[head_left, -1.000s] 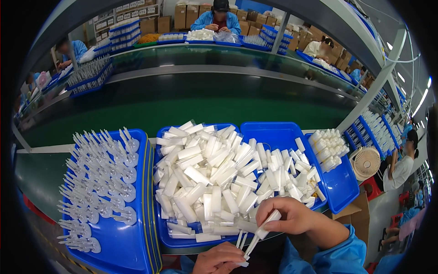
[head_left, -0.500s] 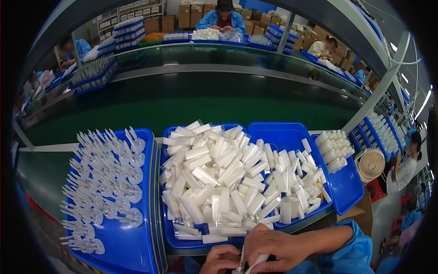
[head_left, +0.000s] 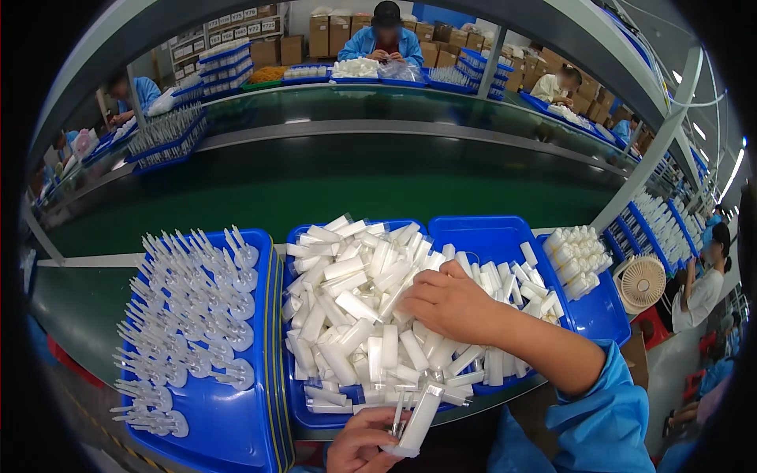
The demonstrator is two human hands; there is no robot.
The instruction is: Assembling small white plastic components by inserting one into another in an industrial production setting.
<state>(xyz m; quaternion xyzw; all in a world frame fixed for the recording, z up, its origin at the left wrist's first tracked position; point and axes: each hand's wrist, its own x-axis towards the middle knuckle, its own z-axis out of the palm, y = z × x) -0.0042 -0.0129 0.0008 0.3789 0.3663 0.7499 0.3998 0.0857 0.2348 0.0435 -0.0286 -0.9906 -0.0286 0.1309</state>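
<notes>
My left hand [head_left: 363,443], low in the middle, is closed on a white rectangular block [head_left: 421,419] standing tilted, with a slim clear prong beside it and a pale base below. My right hand [head_left: 453,306] reaches over the heap of white rectangular pieces [head_left: 347,284], many in clear film, that fills the middle blue tray [head_left: 303,414]. Its fingers bend down together among the pieces, and the fingertips are hidden, so what they pinch does not show. Left of the heap, a blue tray [head_left: 213,414] bears rows of clear round-based parts [head_left: 185,315] with upright prongs.
Right of the heap, another blue tray [head_left: 477,229] holds more white pieces. Beyond it are bundled white parts [head_left: 577,260] and a beige fan [head_left: 639,284]. A green conveyor belt [head_left: 331,185] runs behind the trays, under a metal frame. Several people sit working across the belt and at right.
My right hand has left my left hand and moved up and forward onto the heap. The left hand has shifted slightly left, and the white block in it now shows clearly.
</notes>
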